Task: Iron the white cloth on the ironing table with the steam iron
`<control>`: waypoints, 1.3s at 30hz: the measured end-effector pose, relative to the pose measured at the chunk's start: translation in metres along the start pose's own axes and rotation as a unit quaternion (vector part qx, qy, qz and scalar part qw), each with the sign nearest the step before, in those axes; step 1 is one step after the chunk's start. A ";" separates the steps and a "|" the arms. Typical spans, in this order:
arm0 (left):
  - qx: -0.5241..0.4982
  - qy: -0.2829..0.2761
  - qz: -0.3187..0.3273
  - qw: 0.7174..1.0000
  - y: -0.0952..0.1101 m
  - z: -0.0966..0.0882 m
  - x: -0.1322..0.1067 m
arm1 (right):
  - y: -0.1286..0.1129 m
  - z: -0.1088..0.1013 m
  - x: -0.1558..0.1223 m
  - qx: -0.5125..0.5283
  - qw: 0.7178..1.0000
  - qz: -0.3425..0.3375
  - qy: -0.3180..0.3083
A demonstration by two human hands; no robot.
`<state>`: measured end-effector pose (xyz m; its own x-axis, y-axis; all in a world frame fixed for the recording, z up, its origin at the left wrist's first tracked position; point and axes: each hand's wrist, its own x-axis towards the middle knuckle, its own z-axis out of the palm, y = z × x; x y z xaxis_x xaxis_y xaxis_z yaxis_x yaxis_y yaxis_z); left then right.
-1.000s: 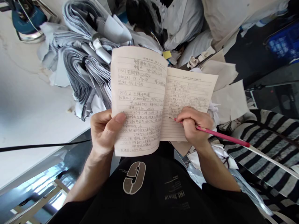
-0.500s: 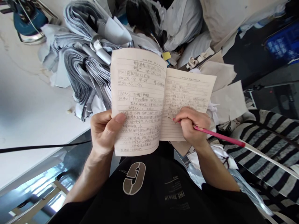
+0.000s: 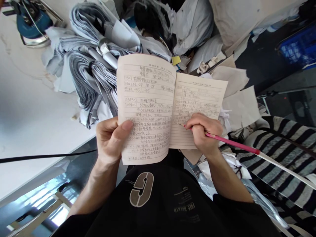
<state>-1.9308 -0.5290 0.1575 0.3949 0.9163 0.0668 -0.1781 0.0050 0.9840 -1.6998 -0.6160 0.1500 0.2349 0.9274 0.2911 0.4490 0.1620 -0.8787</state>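
Note:
An open lined notebook (image 3: 153,98) full of handwriting is held up in front of my chest. My left hand (image 3: 111,140) grips its left page, thumb pressed on the paper, fingers wrapped behind. My right hand (image 3: 203,133) is closed round a red pencil (image 3: 229,142), whose tip touches the right page about halfway down, at the end of the written lines. The pencil's long white end sticks out to the lower right.
A white table (image 3: 29,108) lies to the left with a blue iron (image 3: 32,23) at its far corner and a black cable (image 3: 44,154) along its edge. Bundled grey-white fabric pieces (image 3: 91,72) are piled behind the notebook. Paper patterns (image 3: 242,98) and striped cloth (image 3: 283,148) lie to the right.
The notebook has sunk slightly in view and the pencil tip has shifted a little on the right page. Both hands keep their grips.

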 end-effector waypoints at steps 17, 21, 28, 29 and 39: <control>-0.024 0.054 -0.039 0.997 0.002 0.002 -0.002 | 0.003 0.000 -0.003 0.047 0.997 0.009 0.061; -0.023 0.044 -0.037 0.998 0.003 0.003 -0.001 | 0.002 -0.001 -0.003 0.033 0.999 0.008 0.037; -0.004 0.034 -0.020 0.999 0.004 0.005 0.002 | 0.001 -0.001 -0.002 0.010 1.000 0.005 0.019; 0.001 0.030 -0.015 0.999 0.004 0.005 0.002 | 0.001 -0.001 -0.002 0.006 1.000 0.005 0.018; 0.003 0.043 -0.030 0.999 0.006 0.007 0.002 | 0.000 -0.001 -0.003 -0.014 1.000 0.017 0.018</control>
<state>-1.9244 -0.5296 0.1652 0.3258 0.9454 -0.0066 -0.1511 0.0590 0.9868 -1.6995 -0.6189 0.1495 0.2814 0.9192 0.2756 0.4645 0.1208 -0.8773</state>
